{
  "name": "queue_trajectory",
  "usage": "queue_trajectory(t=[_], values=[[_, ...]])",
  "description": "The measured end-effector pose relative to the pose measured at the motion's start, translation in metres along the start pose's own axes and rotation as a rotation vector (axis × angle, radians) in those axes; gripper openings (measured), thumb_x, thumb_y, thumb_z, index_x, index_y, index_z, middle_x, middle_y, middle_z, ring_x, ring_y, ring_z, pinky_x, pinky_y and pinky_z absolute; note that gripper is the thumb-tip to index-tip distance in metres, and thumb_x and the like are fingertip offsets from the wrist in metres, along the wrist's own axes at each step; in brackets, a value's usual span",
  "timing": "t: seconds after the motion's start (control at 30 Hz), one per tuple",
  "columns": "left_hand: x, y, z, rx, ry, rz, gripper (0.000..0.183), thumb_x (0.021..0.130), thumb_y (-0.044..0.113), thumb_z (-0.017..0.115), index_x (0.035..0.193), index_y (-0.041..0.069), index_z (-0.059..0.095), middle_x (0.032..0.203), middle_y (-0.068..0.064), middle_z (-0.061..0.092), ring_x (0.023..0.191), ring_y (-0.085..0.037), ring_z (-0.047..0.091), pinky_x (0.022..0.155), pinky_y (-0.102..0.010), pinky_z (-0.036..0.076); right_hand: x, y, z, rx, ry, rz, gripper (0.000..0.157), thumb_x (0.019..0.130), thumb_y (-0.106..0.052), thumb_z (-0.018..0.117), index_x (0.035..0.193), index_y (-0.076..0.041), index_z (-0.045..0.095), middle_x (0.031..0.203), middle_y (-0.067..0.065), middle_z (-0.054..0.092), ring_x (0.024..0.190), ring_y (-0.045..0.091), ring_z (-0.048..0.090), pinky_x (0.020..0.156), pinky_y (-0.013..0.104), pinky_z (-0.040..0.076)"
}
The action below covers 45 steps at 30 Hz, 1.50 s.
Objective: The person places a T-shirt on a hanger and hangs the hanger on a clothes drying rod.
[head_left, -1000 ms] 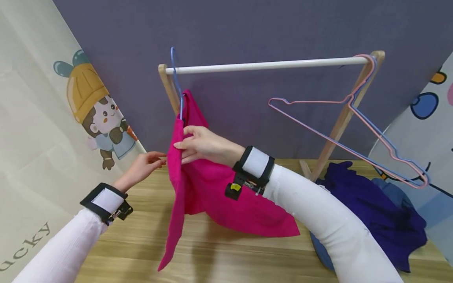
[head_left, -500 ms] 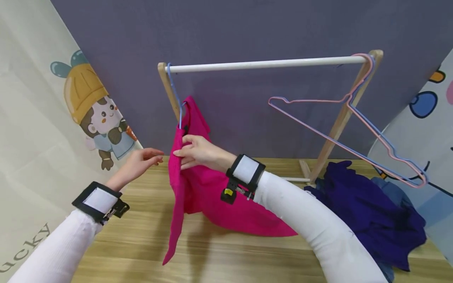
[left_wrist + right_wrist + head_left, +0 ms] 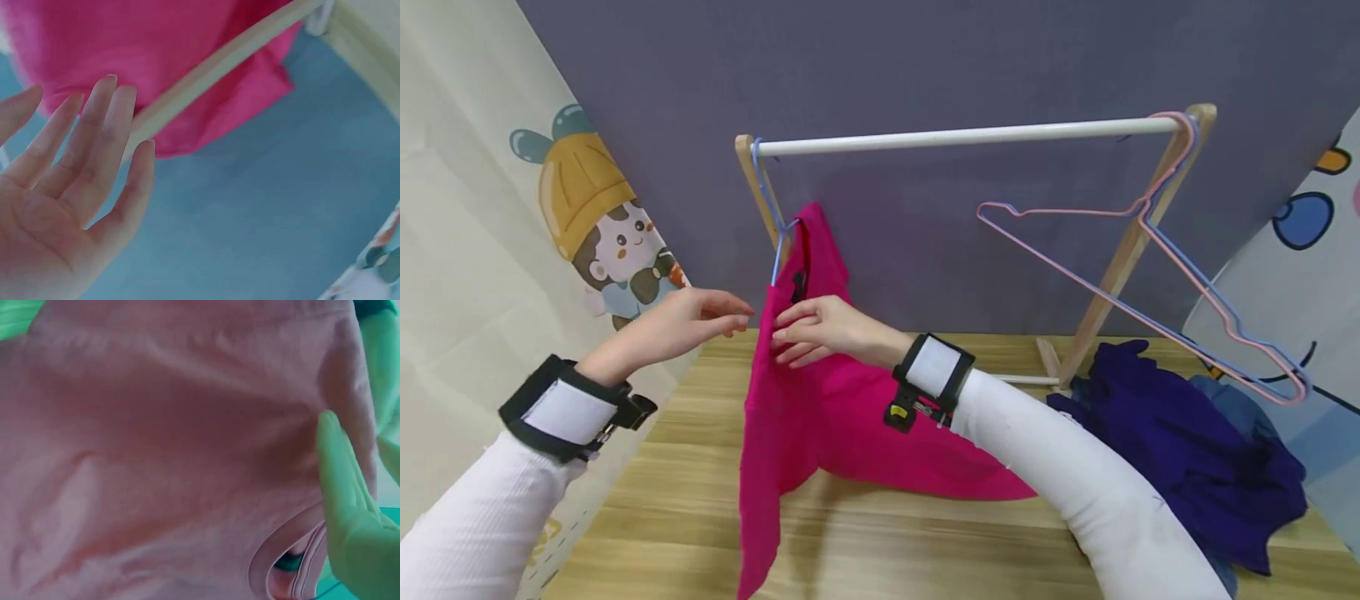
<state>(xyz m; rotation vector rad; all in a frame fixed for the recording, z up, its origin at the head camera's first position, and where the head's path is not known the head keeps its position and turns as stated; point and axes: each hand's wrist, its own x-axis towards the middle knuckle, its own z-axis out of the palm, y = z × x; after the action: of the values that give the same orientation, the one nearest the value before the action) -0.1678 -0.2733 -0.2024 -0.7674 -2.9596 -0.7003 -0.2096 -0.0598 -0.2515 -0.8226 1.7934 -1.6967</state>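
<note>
A bright pink T-shirt (image 3: 880, 425) is on a blue hanger (image 3: 782, 235), hooked over the left end of the rack's white rail (image 3: 962, 137). My right hand (image 3: 837, 332) lies against the shirt just below the hanger, its fingers loosely extended. From the right wrist view, that hand (image 3: 359, 519) shows straight fingers at the fabric (image 3: 156, 450), close above the ribbed neckline (image 3: 265, 556). My left hand (image 3: 681, 327) hovers just left of the shirt, fingers relaxed and holding nothing. In the left wrist view its palm (image 3: 69, 187) shows with spread fingers.
A pink hanger (image 3: 1075, 214) and another blue one hang together at the rail's right end. Dark blue clothes (image 3: 1180, 458) and a denim piece (image 3: 1232, 404) lie heaped on the wooden surface (image 3: 685, 500) at right. The rack's wooden post (image 3: 1097, 312) stands beside them.
The hanger's hook has come down onto the rail. My right hand has loosened its pinch on the shirt, which has turned somewhat toward me. My left hand has risen slightly.
</note>
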Motion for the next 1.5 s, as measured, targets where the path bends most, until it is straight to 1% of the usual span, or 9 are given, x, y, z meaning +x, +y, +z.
queue_trajectory(t=[0.23, 0.33, 0.47, 0.7, 0.8, 1.0, 1.2, 1.3, 1.5], values=[[0.008, 0.048, -0.024, 0.057, 0.024, 0.052, 0.022, 0.087, 0.023, 0.055, 0.105, 0.011, 0.061, 0.092, -0.007, 0.065, 0.079, -0.016, 0.058, 0.071, -0.045, 0.047, -0.023, 0.012, -0.023, -0.077, -0.028, -0.015, 0.03, 0.087, -0.016, 0.055, 0.111, 0.0, 0.052, 0.101, 0.019, 0.063, 0.085, 0.028, 0.061, 0.075, 0.037, 0.051], [0.015, 0.067, -0.027, 0.052, -0.013, 0.09, 0.022, 0.087, 0.024, 0.054, 0.104, 0.013, 0.061, 0.091, -0.005, 0.065, 0.078, -0.014, 0.057, 0.069, -0.042, 0.047, -0.036, 0.019, -0.037, -0.136, -0.009, 0.001, 0.029, 0.086, -0.018, 0.056, 0.11, -0.002, 0.053, 0.101, 0.02, 0.063, 0.083, 0.029, 0.061, 0.074, 0.037, 0.052], [0.03, 0.09, -0.021, 0.059, -0.09, 0.16, 0.019, 0.086, 0.021, 0.055, 0.102, 0.011, 0.062, 0.086, -0.004, 0.065, 0.073, -0.013, 0.056, 0.067, -0.04, 0.048, -0.056, 0.032, -0.06, -0.219, 0.022, 0.045, 0.026, 0.086, -0.019, 0.057, 0.108, -0.005, 0.055, 0.097, 0.02, 0.064, 0.08, 0.029, 0.062, 0.074, 0.039, 0.052], [0.058, 0.131, 0.008, 0.084, -0.241, 0.327, 0.018, 0.084, 0.019, 0.057, 0.098, 0.01, 0.063, 0.077, 0.0, 0.062, 0.065, -0.012, 0.051, 0.066, -0.035, 0.046, -0.107, 0.063, -0.109, -0.316, 0.082, 0.161, 0.029, 0.087, -0.013, 0.054, 0.111, 0.003, 0.052, 0.097, 0.023, 0.063, 0.078, 0.026, 0.062, 0.068, 0.035, 0.053], [0.067, 0.15, 0.02, 0.098, -0.317, 0.346, 0.019, 0.085, 0.02, 0.056, 0.099, 0.01, 0.062, 0.074, 0.0, 0.061, 0.062, -0.012, 0.05, 0.063, -0.033, 0.045, -0.132, 0.076, -0.129, -0.335, 0.082, 0.199, 0.031, 0.088, -0.01, 0.051, 0.113, 0.008, 0.048, 0.098, 0.028, 0.06, 0.079, 0.031, 0.061, 0.069, 0.039, 0.053], [0.088, 0.188, 0.047, 0.175, -0.413, 0.436, 0.017, 0.085, 0.021, 0.056, 0.097, 0.011, 0.063, 0.078, 0.001, 0.061, 0.066, -0.009, 0.052, 0.066, -0.025, 0.044, -0.183, 0.094, -0.161, -0.46, 0.075, 0.246, 0.031, 0.089, -0.011, 0.049, 0.112, 0.01, 0.047, 0.094, 0.022, 0.062, 0.08, 0.031, 0.06, 0.067, 0.04, 0.053], [0.106, 0.216, 0.08, 0.283, -0.486, 0.493, 0.016, 0.086, 0.024, 0.054, 0.096, 0.015, 0.064, 0.094, 0.005, 0.061, 0.082, -0.006, 0.051, 0.073, -0.021, 0.042, -0.224, 0.109, -0.184, -0.578, 0.117, 0.291, 0.028, 0.085, -0.007, 0.051, 0.107, 0.009, 0.049, 0.087, 0.013, 0.064, 0.072, 0.025, 0.06, 0.058, 0.035, 0.053], [0.114, 0.226, 0.098, 0.33, -0.517, 0.516, 0.019, 0.088, 0.025, 0.052, 0.1, 0.015, 0.062, 0.099, 0.006, 0.058, 0.084, -0.005, 0.051, 0.074, -0.019, 0.041, -0.245, 0.115, -0.191, -0.683, 0.166, 0.29, 0.026, 0.083, -0.006, 0.053, 0.104, 0.01, 0.05, 0.084, 0.013, 0.064, 0.067, 0.021, 0.06, 0.054, 0.033, 0.053], [0.127, 0.236, 0.129, 0.296, -0.545, 0.542, 0.019, 0.088, 0.028, 0.052, 0.099, 0.017, 0.061, 0.098, 0.009, 0.058, 0.082, -0.002, 0.051, 0.072, -0.016, 0.04, -0.281, 0.121, -0.199, -0.846, 0.274, 0.297, 0.023, 0.079, -0.002, 0.056, 0.098, 0.01, 0.052, 0.078, 0.012, 0.065, 0.061, 0.016, 0.056, 0.05, 0.031, 0.049]])
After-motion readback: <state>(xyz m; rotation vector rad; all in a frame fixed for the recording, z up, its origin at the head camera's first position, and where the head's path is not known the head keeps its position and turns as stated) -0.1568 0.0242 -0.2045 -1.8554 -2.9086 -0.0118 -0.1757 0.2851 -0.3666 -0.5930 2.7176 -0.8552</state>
